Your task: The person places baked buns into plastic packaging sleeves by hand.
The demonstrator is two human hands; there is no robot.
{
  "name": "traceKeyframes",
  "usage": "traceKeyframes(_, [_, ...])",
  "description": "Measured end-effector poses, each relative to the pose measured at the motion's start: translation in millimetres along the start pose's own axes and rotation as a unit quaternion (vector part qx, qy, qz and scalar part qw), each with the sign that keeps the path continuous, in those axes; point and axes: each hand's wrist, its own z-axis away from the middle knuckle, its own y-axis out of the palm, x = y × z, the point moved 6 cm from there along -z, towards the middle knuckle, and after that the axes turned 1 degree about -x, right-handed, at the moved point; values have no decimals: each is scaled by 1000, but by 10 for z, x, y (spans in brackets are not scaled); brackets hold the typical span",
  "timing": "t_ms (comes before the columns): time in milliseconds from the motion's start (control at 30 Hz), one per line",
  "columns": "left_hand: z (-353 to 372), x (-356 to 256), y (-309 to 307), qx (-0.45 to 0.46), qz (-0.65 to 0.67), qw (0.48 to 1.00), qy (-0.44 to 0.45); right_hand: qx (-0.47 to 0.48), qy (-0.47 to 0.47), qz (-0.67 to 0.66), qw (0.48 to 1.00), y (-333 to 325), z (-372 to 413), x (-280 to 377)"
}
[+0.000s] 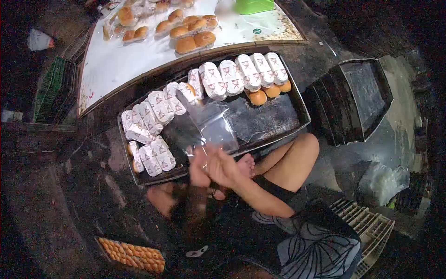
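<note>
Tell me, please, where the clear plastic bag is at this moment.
Head view, centre: the clear plastic bag is over the dark tray, its near edge held by the left hand and the right hand, with paper-cupped cakes to its left.

Bakery: trays point(297, 122) of wrapped buns point(231, 77)
</note>
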Motion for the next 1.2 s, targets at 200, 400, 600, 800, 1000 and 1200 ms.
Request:
traceKeyframes(200, [-80, -521, -132, -32, -1, 991, 129, -330, -296, 868, 225, 217, -459, 1933])
traceKeyframes(400, [161, -689, -27, -82, 59, 984, 145, -297, -192, 934, 52, -255, -412, 2249])
traceKeyframes(600, [98, -734, -16, -21, 139, 983, 115, -277, -259, 898, 224, -372, -195, 1911])
traceKeyframes(800, [237, -1002, 175, 13, 105, 967, 234, 63, -371, 889, 261, 1000, 405, 391])
traceKeyframes(1000, [441, -799, 474, 7, -60, 949, 308, 86, -315, 907, 265, 1055, 512, -51])
traceKeyframes(1200, [247, -666, 41, 37, -1, 987, 155, 112, -288, 850, 426, 1109, 632, -149])
